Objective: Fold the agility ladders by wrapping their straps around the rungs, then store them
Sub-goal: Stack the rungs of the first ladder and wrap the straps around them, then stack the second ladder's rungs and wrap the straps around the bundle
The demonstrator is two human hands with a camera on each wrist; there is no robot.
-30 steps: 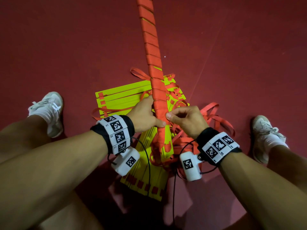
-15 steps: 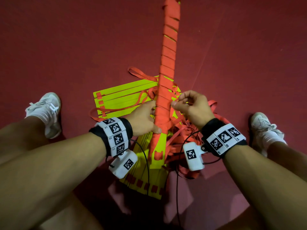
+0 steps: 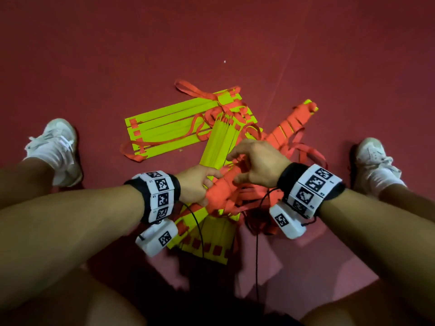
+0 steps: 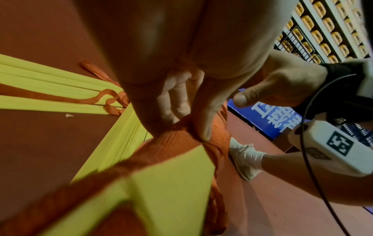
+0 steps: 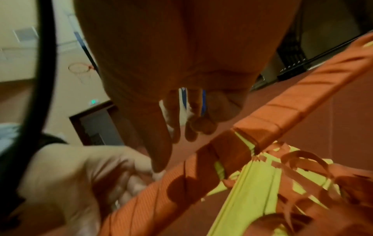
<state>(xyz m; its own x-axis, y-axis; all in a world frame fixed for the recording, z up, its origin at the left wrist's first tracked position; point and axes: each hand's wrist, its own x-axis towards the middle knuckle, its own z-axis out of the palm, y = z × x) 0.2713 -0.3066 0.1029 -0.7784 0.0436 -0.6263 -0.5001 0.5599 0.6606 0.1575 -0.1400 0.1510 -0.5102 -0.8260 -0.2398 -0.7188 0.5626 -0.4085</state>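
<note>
Our left hand [image 3: 196, 184] grips the near end of the wrapped ladder bundle [image 3: 277, 137], fingers and thumb curled round its orange strap windings; the left wrist view shows the thumb [image 4: 203, 115] pressed along the strap where it crosses the yellow rungs. The bundle slants away from us to the right, its far end low over the red floor [image 3: 94, 55], and it passes above the other ladders. Our right hand [image 3: 256, 163] hovers over the bundle just beyond the left hand, fingers loosely bent and spread; we cannot tell whether they touch the strap, and the right wrist view shows them apart with nothing clearly pinched. Beneath our hands lies a stack of yellow rungs [image 3: 219, 142] pointing away from us, and to its left a second flat set of rungs [image 3: 164, 123] lies crosswise, both tangled with loose orange straps [image 3: 195, 90]. Our white shoes [image 3: 54, 147] stand on either side of the pile
</note>
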